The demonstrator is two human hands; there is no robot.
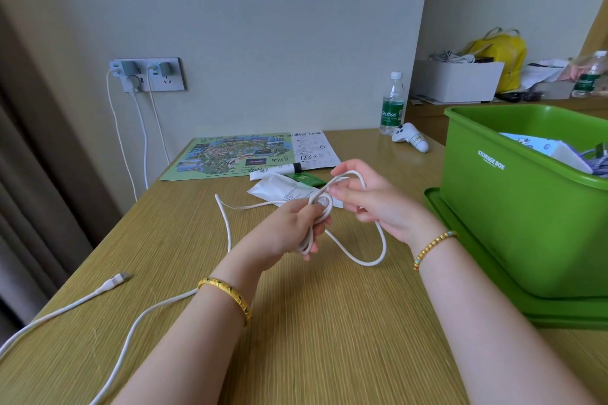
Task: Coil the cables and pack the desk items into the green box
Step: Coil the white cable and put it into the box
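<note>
Far left wall: socket panel [148, 74] with chargers plugged in, white leads hanging down.
Near left on the surface [296, 322]: loose run of white cable [227, 227], long axis from near left toward centre, plug end [116, 279] flat and pointing right and far.
Far centre: map sheet [227, 154], white tube [274, 170], white packet [283, 192].
Centre, raised above the surface: left hand [289, 227], palm turned right, grip closed around several gathered cable loops that hang downward.
Just right: right hand [378, 200], fingers curled, grip pinching one loop arched over the fingers; another slack loop drooping to the surface below.
Far right of centre: water bottle [392, 103], white controller [411, 136].
Right: green box [513, 207], open, standing on its lid [477, 260], items inside.
</note>
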